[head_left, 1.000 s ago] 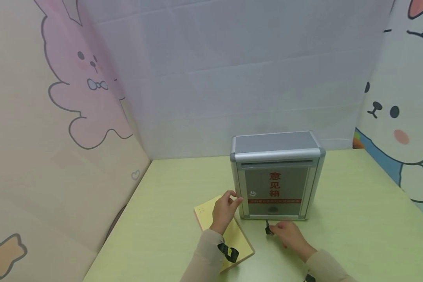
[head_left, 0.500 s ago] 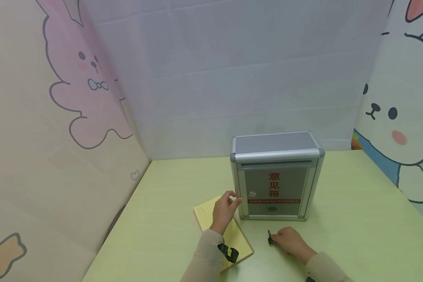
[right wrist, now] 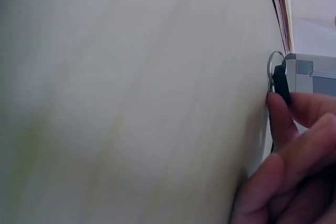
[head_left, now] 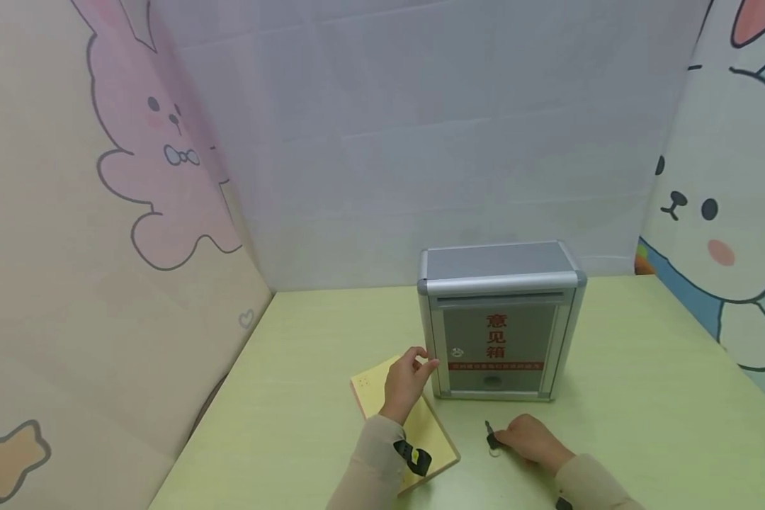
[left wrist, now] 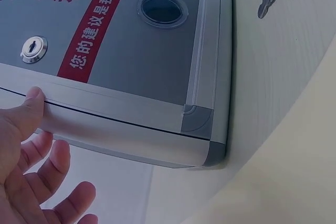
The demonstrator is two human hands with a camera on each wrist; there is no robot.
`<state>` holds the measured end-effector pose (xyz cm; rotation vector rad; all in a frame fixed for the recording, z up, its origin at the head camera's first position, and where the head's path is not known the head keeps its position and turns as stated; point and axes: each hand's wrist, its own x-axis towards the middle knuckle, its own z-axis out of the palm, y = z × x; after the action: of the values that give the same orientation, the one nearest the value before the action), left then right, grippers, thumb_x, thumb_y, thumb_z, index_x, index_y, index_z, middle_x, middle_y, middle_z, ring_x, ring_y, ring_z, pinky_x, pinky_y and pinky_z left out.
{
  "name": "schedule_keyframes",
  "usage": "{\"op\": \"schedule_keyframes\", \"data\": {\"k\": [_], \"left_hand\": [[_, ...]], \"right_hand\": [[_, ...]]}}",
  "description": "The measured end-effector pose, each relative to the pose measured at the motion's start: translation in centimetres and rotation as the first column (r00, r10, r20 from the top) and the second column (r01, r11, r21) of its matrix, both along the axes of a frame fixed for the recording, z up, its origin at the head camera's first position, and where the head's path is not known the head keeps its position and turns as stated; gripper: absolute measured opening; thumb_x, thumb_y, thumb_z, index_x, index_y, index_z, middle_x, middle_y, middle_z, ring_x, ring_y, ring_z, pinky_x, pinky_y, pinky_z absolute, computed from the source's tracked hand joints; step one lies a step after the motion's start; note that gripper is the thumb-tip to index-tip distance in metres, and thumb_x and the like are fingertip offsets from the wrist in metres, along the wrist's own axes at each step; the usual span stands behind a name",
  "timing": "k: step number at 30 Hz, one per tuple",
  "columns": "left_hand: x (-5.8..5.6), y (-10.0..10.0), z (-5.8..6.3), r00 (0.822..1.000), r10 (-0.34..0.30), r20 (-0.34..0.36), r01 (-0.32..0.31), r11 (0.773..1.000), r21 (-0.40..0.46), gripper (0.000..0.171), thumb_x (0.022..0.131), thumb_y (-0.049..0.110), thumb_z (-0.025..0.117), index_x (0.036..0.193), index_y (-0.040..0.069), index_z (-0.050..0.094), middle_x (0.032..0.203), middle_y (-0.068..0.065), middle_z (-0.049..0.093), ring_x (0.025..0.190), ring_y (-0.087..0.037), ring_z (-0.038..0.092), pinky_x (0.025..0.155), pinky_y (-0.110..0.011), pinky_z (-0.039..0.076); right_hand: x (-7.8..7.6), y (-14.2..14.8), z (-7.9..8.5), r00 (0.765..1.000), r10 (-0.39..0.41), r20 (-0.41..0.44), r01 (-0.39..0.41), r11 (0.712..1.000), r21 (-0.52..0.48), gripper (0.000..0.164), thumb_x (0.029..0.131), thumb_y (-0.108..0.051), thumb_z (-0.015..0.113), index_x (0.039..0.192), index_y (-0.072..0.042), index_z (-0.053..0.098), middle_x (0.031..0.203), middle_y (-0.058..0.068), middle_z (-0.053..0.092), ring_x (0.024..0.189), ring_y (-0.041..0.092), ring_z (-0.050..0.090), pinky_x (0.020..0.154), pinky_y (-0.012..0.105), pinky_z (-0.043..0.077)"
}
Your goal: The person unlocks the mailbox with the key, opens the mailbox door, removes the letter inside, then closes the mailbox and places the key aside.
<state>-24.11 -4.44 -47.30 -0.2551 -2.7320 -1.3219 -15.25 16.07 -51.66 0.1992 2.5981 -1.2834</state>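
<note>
A grey metal suggestion box [head_left: 523, 340] with red characters and a top slot stands upright on the table. My left hand [head_left: 404, 386] holds its left edge; in the left wrist view the thumb rests on the front frame and the index finger touches the side. Near the thumb, the keyhole of the round lock [left wrist: 34, 49] shows. Just in front of the box, my right hand [head_left: 532, 439] pinches a black-headed key [head_left: 491, 439] close to the table. Its metal blade points toward the box. A ring [right wrist: 274, 66] hangs on the key's head.
Under the left forearm lies a yellow paper pad [head_left: 430, 439], partly covered by it, left of the box. The pale yellow-green table [head_left: 319, 333] runs back to a white cloth backdrop [head_left: 382, 177], with printed cartoon curtains on both sides.
My right hand has drawn the key back from the box's base toward me and slightly right, and its ring now shows. The left hand stays at the box's edge.
</note>
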Motion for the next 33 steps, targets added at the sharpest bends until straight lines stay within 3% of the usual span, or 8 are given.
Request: {"op": "schedule_keyframes", "data": {"k": [6,14,20,25,28,31,33], "left_hand": [[-0.1,0.1,-0.1,1.000,0.000,-0.011,0.000,1.000,-0.024,0.026,0.089,0.032,0.070,0.097,0.008,0.064,0.072,-0.001,0.060,0.057,-0.008,0.044,0.050,-0.023,0.033],[0.0,0.7,0.7,0.986,0.031,-0.165,-0.060,0.983,-0.174,0.026,0.086,0.033,0.073,0.094,0.008,0.070,0.066,0.004,0.061,0.058,-0.010,0.047,0.052,-0.021,0.034],[0.3,0.8,1.3,0.988,0.067,-0.140,-0.094,0.977,-0.189,0.031,0.087,0.033,0.073,0.096,0.005,0.064,0.068,0.002,0.060,0.058,-0.012,0.049,0.052,-0.024,0.036],[0.9,0.9,1.6,0.984,0.087,-0.155,-0.120,0.969,-0.217,0.032,0.088,0.032,0.072,0.097,0.004,0.057,0.074,0.000,0.060,0.059,-0.015,0.050,0.054,-0.028,0.038],[1.8,0.7,1.9,0.971,0.002,-0.238,-0.089,0.930,-0.356,0.031,0.088,0.032,0.071,0.099,0.005,0.061,0.081,-0.002,0.063,0.066,-0.017,0.053,0.057,-0.028,0.039],[3.0,0.4,2.0,0.943,-0.134,-0.303,-0.047,0.852,-0.522,0.034,0.088,0.035,0.070,0.105,0.007,0.064,0.090,-0.003,0.065,0.077,-0.019,0.057,0.063,-0.028,0.042],[3.9,0.1,2.0,0.926,-0.214,-0.311,-0.019,0.795,-0.606,0.040,0.087,0.040,0.069,0.110,0.007,0.063,0.096,-0.004,0.065,0.084,-0.020,0.058,0.067,-0.028,0.045]], "right_hand": [[0.0,0.1,0.0,1.000,0.015,-0.003,-0.015,1.000,0.020,0.042,0.085,-0.013,0.063,0.052,-0.016,0.038,0.040,-0.011,0.029,0.036,0.002,0.026,0.041,0.016,0.021],[-0.3,0.5,0.1,1.000,0.030,0.003,-0.031,0.995,0.090,0.041,0.086,-0.017,0.064,0.053,-0.016,0.039,0.041,-0.010,0.030,0.037,0.003,0.028,0.041,0.017,0.023],[-0.6,0.5,0.1,0.999,0.053,0.004,-0.053,0.992,0.118,0.035,0.088,-0.020,0.062,0.058,-0.013,0.044,0.045,-0.007,0.036,0.040,0.006,0.031,0.043,0.019,0.025],[-1.4,0.4,1.3,0.988,0.134,-0.079,-0.113,0.968,0.225,0.018,0.089,-0.020,0.063,0.075,-0.010,0.061,0.064,-0.002,0.056,0.054,0.012,0.044,0.052,0.028,0.036],[-1.7,0.6,2.4,0.968,0.196,-0.158,-0.139,0.939,0.314,0.013,0.090,-0.021,0.064,0.093,-0.009,0.069,0.078,0.000,0.065,0.064,0.014,0.053,0.058,0.034,0.044],[-1.5,0.9,3.5,0.937,0.255,-0.239,-0.143,0.903,0.405,0.021,0.089,-0.022,0.066,0.105,-0.009,0.070,0.092,0.007,0.071,0.078,0.022,0.065,0.067,0.042,0.052],[-1.2,1.1,4.1,0.911,0.292,-0.293,-0.137,0.882,0.452,0.026,0.088,-0.023,0.068,0.110,-0.008,0.070,0.100,0.012,0.070,0.088,0.029,0.066,0.073,0.047,0.053]]}}
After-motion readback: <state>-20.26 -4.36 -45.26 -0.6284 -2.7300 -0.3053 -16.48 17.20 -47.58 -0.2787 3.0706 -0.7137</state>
